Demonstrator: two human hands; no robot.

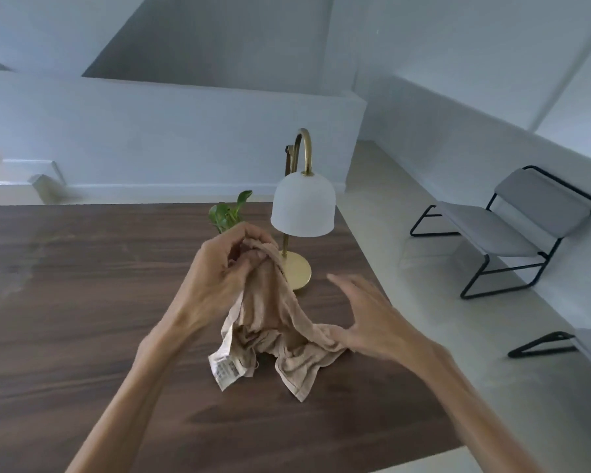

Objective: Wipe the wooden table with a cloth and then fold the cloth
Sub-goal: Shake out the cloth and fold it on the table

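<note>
A beige cloth (273, 322) with a white care label hangs crumpled above the dark wooden table (82, 302), its lower folds near or on the tabletop. My left hand (226, 268) grips the cloth's upper edge and lifts it. To the right, my right hand (365, 315) has its fingers spread and straight, and its thumb touches a lower fold of the cloth.
A brass lamp (302, 206) with a white dome shade stands just behind the cloth, its round base beside my left hand. A small green plant (227, 213) sits left of the lamp. The table's right edge runs diagonally; grey chairs (512, 227) stand on the floor beyond.
</note>
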